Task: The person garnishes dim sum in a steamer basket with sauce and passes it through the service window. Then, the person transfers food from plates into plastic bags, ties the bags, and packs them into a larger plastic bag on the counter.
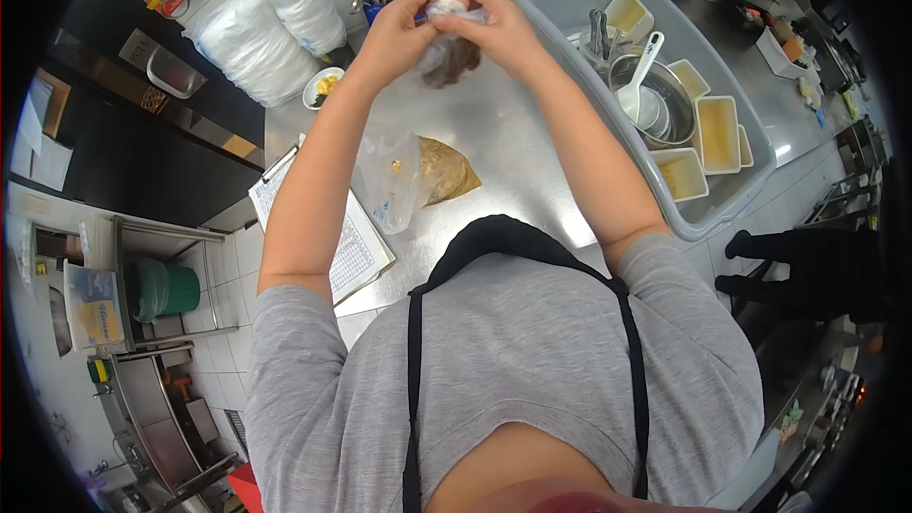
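Both my hands meet above the far part of the steel table (518, 157). My left hand (397, 36) and my right hand (498, 30) pinch the gathered top of a clear plastic bag (444, 59) between them. Something dark brown hangs in the bag's lower part, slightly blurred. Nearer my body, a bag of yellow-brown food (446, 172) lies on the steel, touching a whitish plastic bag (389, 180) at its left. A clipboard with a printed sheet (356, 245) lies partly under my left forearm.
A grey tub (608, 147) with dirty containers, a pot and a white ladle (642, 71) stands at the right. Wrapped white stacks (252, 47) and a small bowl (324, 87) are back left. A person in dark clothes (817, 271) stands at the far right.
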`<state>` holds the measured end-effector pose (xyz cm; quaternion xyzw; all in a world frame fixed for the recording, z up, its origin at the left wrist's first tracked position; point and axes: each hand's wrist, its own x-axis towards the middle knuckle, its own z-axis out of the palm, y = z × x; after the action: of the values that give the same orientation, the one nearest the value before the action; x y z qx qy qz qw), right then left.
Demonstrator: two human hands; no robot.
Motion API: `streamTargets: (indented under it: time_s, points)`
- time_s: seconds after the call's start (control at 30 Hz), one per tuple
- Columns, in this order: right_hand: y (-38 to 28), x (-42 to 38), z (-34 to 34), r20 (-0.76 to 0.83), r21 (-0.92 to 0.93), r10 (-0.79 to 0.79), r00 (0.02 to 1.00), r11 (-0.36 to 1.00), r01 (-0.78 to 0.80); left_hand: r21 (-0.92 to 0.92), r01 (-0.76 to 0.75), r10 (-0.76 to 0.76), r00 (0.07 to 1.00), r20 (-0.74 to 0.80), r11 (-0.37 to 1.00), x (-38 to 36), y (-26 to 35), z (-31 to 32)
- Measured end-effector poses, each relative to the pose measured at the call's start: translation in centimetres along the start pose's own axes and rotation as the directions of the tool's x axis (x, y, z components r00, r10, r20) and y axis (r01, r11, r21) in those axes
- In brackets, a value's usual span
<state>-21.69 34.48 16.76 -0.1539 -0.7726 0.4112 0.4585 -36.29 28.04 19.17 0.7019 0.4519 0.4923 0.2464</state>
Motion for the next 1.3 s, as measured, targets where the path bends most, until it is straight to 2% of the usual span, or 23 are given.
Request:
streamTargets:
  time_s: [0.07, 0.17, 0.27, 0.33, 0.4, 0.5, 0.53, 0.6, 0.63, 0.67, 0.7, 0.77, 0.83, 0.87, 0.9, 0.93, 0.97, 1.03, 1.07, 1.1, 1.17, 1.23, 1.3]
  points:
    - [0.9, 0.5, 1.2, -0.016, 0.228, 0.105, 0.994, 0.969, -0.099, 0.09, -0.005, 0.014, 0.995, -0.101, 0.996, -0.3, -0.8, 0.1]
    - [1.0, 0.5, 2.6, -0.005, 0.129, 0.115, 0.993, 0.985, -0.113, 0.216, -0.032, 0.091, 0.958, -0.272, 0.976, -0.7, -1.9, -0.1]
    - [2.2, 0.7, 3.7, 0.048, 0.202, 0.117, 0.992, 0.971, -0.125, 0.456, -0.063, 0.255, 0.892, -0.374, 0.888, -0.8, -3.1, -0.4]
    - [3.3, 0.9, 4.5, 0.076, 0.256, 0.116, 0.99, 0.958, -0.132, 0.487, 0.003, 0.227, 0.882, -0.413, 0.873, -1.1, -3.7, -0.2]
    - [4.3, 1.3, 5.3, -0.09, -0.095, -0.049, 0.995, 0.995, 0.04, 0.538, 0.067, 0.227, 0.858, -0.461, 0.841, -1.2, -4.8, 0.1]
    - [5.8, 2.1, 6.8, -0.111, -0.262, -0.028, 0.993, 0.965, -0.002, 0.455, 0.194, 0.067, 0.865, -0.497, 0.869, -1.3, -6.8, -0.3]
    - [6.5, 2.1, 7.6, -0.193, -0.3, -0.1, 0.976, 0.953, 0.039, 0.379, 0.227, -0.03, 0.887, -0.461, 0.897, -1.6, -7.6, -0.8]
    - [7.5, 2.0, 8.7, -0.282, -0.279, -0.037, 0.959, 0.959, -0.045, 0.224, 0.296, -0.182, 0.889, -0.421, 0.929, -1.9, -9.6, -1.3]
    - [9.4, 2.5, 9.6, -0.364, -0.292, -0.08, 0.928, 0.956, -0.033, 0.282, 0.202, -0.102, 0.938, -0.331, 0.938, -2.0, -13.1, -2.4]
    - [9.7, 2.4, 9.7, -0.357, -0.291, -0.05, 0.933, 0.955, -0.06, 0.091, 0.257, -0.217, 0.923, -0.319, 0.962, -2.3, -12.4, -1.7]
    - [9.9, 2.5, 10.0, -0.351, -0.318, -0.061, 0.934, 0.946, -0.058, 0.146, 0.263, -0.214, 0.935, -0.284, 0.954, -2.6, -13.0, -1.9]
    - [10.4, 2.9, 10.5, -0.288, -0.348, -0.014, 0.958, 0.933, -0.091, -0.061, 0.33, -0.333, 0.897, -0.29, 0.942, -2.9, -13.4, -2.2]
    - [10.5, 2.7, 10.5, -0.159, -0.331, 0.006, 0.987, 0.942, -0.059, 0.018, 0.277, -0.256, 0.91, -0.327, 0.961, -3.0, -15.4, -2.7]
    - [8.0, 1.8, 9.4, -0.105, -0.241, 0.093, 0.99, 0.964, -0.116, 0.215, 0.217, -0.123, 0.916, -0.381, 0.952, -3.1, -14.2, -2.4]
    - [7.4, 1.0, 9.0, -0.062, -0.317, 0.053, 0.997, 0.946, -0.07, 0.235, 0.202, -0.091, 0.907, -0.412, 0.951, -3.2, -16.6, -3.3]
    - [5.5, -0.2, 8.4, -0.053, -0.382, 0.065, 0.996, 0.921, -0.081, 0.064, 0.254, -0.204, 0.884, -0.421, 0.965, -3.4, -17.0, -3.4]
    - [5.2, -1.2, 8.2, -0.025, -0.381, 0.045, 0.999, 0.923, -0.051, 0.177, 0.278, -0.216, 0.928, -0.303, 0.944, -3.7, -16.4, -3.7]
    - [5.3, -3.7, 8.1, 0.106, -0.299, 0.052, 0.993, 0.954, -0.018, 0.354, 0.127, -0.115, 0.992, -0.054, 0.926, -4.9, -19.0, -5.3]
    - [6.4, -4.9, 8.0, 0.187, -0.206, -0.009, 0.982, 0.977, 0.048, 0.501, 0.157, -0.192, 0.981, 0.018, 0.851, -5.6, -16.7, -5.6]
    - [6.3, -6.2, 7.2, 0.256, -0.219, -0.002, 0.967, 0.974, 0.06, 0.639, 0.168, -0.277, 0.958, 0.074, 0.751, -6.4, -13.2, -6.4]
    - [5.9, -8.7, 5.5, 0.307, -0.244, 0.015, 0.952, 0.968, 0.064, 0.577, 0.343, -0.479, 0.872, 0.097, 0.741, -9.5, -11.5, -8.3]
    - [5.6, -10.7, 4.7, 0.409, -0.26, 0.105, 0.907, 0.965, 0.006, 0.535, 0.582, -0.741, 0.657, 0.135, 0.613, -12.4, -7.6, -8.1]
    - [5.9, -12.0, 5.6, 0.457, -0.24, 0.112, 0.882, 0.971, 0.002, 0.549, 0.712, -0.881, 0.46, 0.108, 0.438, -13.5, -2.4, -5.8]
